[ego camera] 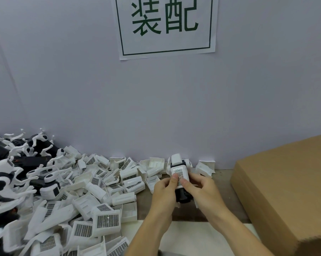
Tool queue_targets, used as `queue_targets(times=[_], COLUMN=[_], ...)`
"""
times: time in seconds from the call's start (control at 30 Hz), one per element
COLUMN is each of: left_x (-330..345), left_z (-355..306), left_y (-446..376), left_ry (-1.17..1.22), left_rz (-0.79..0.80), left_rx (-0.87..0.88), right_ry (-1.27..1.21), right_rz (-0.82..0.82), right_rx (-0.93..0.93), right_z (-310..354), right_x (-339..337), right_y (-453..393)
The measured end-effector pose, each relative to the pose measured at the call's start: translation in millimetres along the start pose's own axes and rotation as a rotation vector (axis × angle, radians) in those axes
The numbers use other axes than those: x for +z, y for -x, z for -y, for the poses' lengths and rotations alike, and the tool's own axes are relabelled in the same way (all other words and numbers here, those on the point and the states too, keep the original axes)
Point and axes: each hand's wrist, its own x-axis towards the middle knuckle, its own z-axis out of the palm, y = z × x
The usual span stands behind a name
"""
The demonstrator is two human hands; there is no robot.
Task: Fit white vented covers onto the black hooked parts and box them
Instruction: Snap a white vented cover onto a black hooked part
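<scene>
Hands, left (163,189) and right (200,189), press white cover (180,174) onto black part (182,197).

pile of covers (93,196) left on table (228,193) | box (285,191) right | both hands (185,189) between | sign (166,24) on wall behind

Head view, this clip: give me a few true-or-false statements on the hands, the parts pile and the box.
1. Both hands, left hand and right hand, hold one white vented cover. True.
2. The loose covers are piled to the person's right. False: they lie to the left.
3. The cardboard box stands on the right. True.
4. The wall sign has red characters. False: they are dark green.
</scene>
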Motion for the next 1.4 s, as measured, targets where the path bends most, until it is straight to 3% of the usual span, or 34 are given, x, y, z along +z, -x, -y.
queue_targets(times=[0.13,0.3,0.4,0.5,0.6,0.67,0.73,0.83,0.93,1.07,1.3,1.4], left_x=[-1.3,-0.3,-3.4,-4.6,-5.5,-4.8,-3.2,-0.8,-3.7,-3.4,-12.3,-18.0], left_z=[1.8,1.2,-1.2,-2.9,-3.0,-5.1,-7.5,-7.5,-7.5,-11.6,-11.4,-14.7], left_y=[-1.7,-2.1,-0.4,0.0,-1.9,-0.4,1.2,0.6,0.0,1.0,-6.6,-11.0], left_ry=[0.007,-0.079,0.001,0.133,0.185,0.257,0.275,0.075,-0.08,0.003,0.242,0.297], left_rz=[0.071,-0.043,-0.089,-0.12,-0.192,-0.138,-0.056,-0.113,-0.305,-0.179,-0.251,-0.287], left_rx=[0.021,0.116,0.084,0.069,0.079,0.072,0.094,0.218,0.351,0.261,0.111,0.084], right_ry=[0.054,0.064,0.013,0.152,0.349,0.508,0.571,0.338,-0.082,-0.4,-0.413,-0.223], right_rz=[-0.063,-0.083,-0.119,-0.168,-0.07,-0.032,-0.111,-0.257,-0.273,-0.141,-0.023,-0.062], right_rx=[-0.01,-0.019,0.0,-0.102,-0.254,-0.224,-0.189,-0.157,0.135,0.347,0.343,0.131], right_z=[-0.7,2.9,2.7,3.0,4.1,1.9,1.4,2.2,3.9,12.6,11.5,11.3], right_x=[-1.0,0.3,3.3,4.5,7.0,6.9,3.7,-3.4,-10.5,-10.1,-11.7,-15.3], right_y=[-2.1,-3.6,-1.1,2.6,5.9,6.9,5.3,2.1,-3.0,-1.1,0.5,4.0])
